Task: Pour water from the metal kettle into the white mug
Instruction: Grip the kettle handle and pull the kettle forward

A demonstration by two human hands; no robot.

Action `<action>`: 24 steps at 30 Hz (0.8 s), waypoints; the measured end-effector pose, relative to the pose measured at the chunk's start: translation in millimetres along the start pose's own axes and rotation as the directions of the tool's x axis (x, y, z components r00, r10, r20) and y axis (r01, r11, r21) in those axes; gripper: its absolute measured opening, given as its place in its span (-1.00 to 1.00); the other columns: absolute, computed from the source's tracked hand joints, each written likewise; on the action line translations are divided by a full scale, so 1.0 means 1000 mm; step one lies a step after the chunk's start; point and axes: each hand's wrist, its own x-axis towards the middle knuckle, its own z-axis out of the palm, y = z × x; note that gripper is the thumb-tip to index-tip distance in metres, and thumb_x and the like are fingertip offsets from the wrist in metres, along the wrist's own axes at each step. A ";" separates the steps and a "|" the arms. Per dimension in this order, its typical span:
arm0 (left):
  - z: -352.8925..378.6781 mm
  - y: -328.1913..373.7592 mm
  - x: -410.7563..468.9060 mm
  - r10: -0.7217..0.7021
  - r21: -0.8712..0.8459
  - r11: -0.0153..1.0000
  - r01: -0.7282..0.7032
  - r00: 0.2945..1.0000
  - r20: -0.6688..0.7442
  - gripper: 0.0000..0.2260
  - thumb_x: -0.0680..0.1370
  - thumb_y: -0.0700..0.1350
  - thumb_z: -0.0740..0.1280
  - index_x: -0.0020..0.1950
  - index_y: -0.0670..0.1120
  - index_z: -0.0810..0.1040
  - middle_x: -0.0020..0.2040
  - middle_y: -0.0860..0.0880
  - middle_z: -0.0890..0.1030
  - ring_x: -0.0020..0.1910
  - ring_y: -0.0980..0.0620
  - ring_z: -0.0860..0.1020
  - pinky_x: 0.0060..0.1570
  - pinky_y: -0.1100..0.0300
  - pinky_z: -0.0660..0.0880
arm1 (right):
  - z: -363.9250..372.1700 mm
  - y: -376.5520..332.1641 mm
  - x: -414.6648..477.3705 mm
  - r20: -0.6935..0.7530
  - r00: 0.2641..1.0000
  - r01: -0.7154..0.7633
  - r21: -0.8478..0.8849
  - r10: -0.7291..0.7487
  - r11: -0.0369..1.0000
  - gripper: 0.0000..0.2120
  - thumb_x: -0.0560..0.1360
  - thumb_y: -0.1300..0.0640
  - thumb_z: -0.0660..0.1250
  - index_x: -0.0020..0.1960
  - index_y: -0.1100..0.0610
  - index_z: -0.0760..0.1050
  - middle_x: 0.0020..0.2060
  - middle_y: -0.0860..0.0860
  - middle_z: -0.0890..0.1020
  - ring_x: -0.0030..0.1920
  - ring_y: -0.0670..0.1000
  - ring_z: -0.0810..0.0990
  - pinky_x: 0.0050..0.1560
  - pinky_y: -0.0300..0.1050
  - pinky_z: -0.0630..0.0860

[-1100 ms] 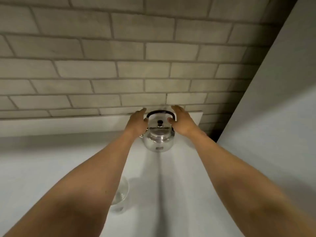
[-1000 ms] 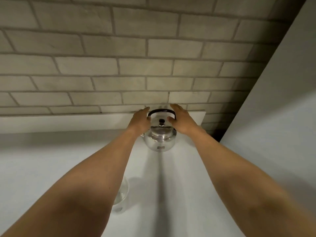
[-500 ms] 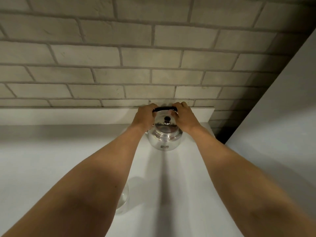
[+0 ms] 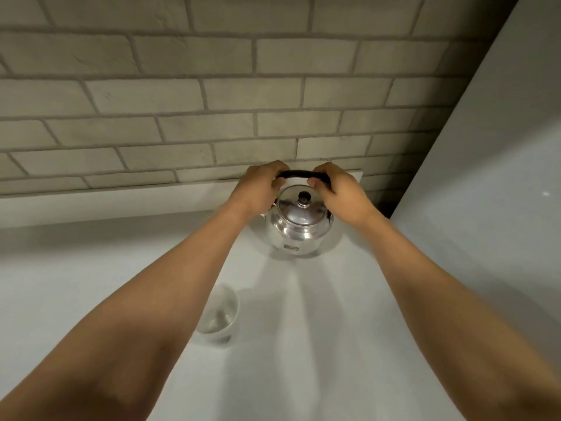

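A shiny metal kettle [image 4: 299, 227] with a black lid knob stands on the white counter [image 4: 303, 344] near the back wall. Its black bail handle [image 4: 299, 174] is raised over the lid. My left hand [image 4: 259, 188] grips the handle's left end and my right hand [image 4: 338, 189] grips its right end. The white mug [image 4: 221, 314] stands nearer to me, left of centre, partly hidden behind my left forearm. Its inside looks glossy; whether it holds water I cannot tell.
A grey brick wall [image 4: 212, 101] rises behind the counter, with a low white ledge [image 4: 121, 202] along its foot. A tall white panel [image 4: 485, 192] closes off the right side, close to the kettle.
Both hands went from open beside the kettle's body up to its handle and closed on it. The view has tilted, and the mug shows more.
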 end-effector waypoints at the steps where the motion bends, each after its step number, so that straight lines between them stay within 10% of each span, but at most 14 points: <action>1: -0.003 0.005 -0.008 0.030 0.006 1.000 -0.030 1.000 0.006 -0.74 0.68 -0.18 0.24 0.33 -0.05 0.58 0.13 -0.11 0.69 0.10 -0.13 0.63 0.14 0.05 0.55 | -0.006 -0.005 -0.009 -0.010 1.000 0.007 -0.010 -0.007 1.000 -0.73 0.63 -0.02 0.28 0.26 0.07 0.53 0.01 -0.02 0.63 -0.05 -0.01 0.59 -0.17 -0.33 0.41; 4: -0.012 0.018 -0.035 0.145 0.024 0.989 -0.147 0.988 0.048 -0.71 0.67 -0.19 0.26 0.36 -0.02 0.60 0.14 -0.09 0.70 0.12 -0.11 0.62 0.18 0.06 0.51 | -0.022 -0.024 -0.040 -0.051 0.997 0.051 -0.045 -0.053 0.998 -0.59 0.62 -0.11 0.28 0.40 0.02 0.52 0.11 -0.12 0.59 0.05 -0.11 0.57 -0.09 -0.55 0.35; 9: -0.021 0.027 -0.082 0.227 -0.060 0.973 -0.222 0.969 0.093 -0.75 0.67 -0.11 0.29 0.31 0.04 0.63 0.06 0.02 0.72 -0.01 0.03 0.61 0.01 0.18 0.45 | -0.039 -0.053 -0.091 -0.114 0.989 0.072 -0.183 -0.094 0.981 -0.62 0.61 -0.23 0.25 0.23 -0.03 0.64 -0.03 -0.10 0.65 -0.02 -0.08 0.58 -0.02 -0.17 0.49; 15: -0.027 0.036 -0.131 0.311 -0.143 0.945 -0.294 0.944 0.110 -0.75 0.66 -0.10 0.32 0.31 0.04 0.64 0.04 0.05 0.74 -0.04 0.09 0.65 0.07 0.18 0.49 | -0.047 -0.082 -0.150 -0.116 0.993 0.001 -0.233 -0.029 0.973 -0.74 0.62 -0.19 0.28 0.06 -0.02 0.59 -0.26 -0.18 0.56 -0.22 -0.23 0.53 -0.28 -0.41 0.30; 20: -0.025 0.037 -0.172 0.332 -0.216 0.926 -0.309 0.940 0.079 -0.72 0.66 -0.11 0.31 0.32 0.13 0.62 -0.08 0.17 0.69 -0.03 0.10 0.65 0.04 0.28 0.50 | -0.042 -0.106 -0.196 -0.162 0.987 -0.023 -0.116 0.004 0.993 -0.78 0.62 -0.12 0.33 0.20 -0.10 0.64 -0.17 -0.30 0.66 -0.13 -0.31 0.60 -0.11 -0.38 0.41; 24: -0.008 0.032 -0.212 0.233 -0.328 0.910 -0.253 0.967 -0.100 -0.66 0.65 -0.04 0.34 0.43 0.00 0.53 0.30 0.01 0.61 0.19 0.05 0.61 0.23 0.14 0.57 | -0.031 -0.123 -0.222 -0.222 0.975 -0.023 -0.060 0.009 0.998 -0.77 0.61 -0.09 0.35 0.20 -0.08 0.68 -0.08 -0.31 0.69 -0.02 -0.21 0.65 -0.01 -0.30 0.51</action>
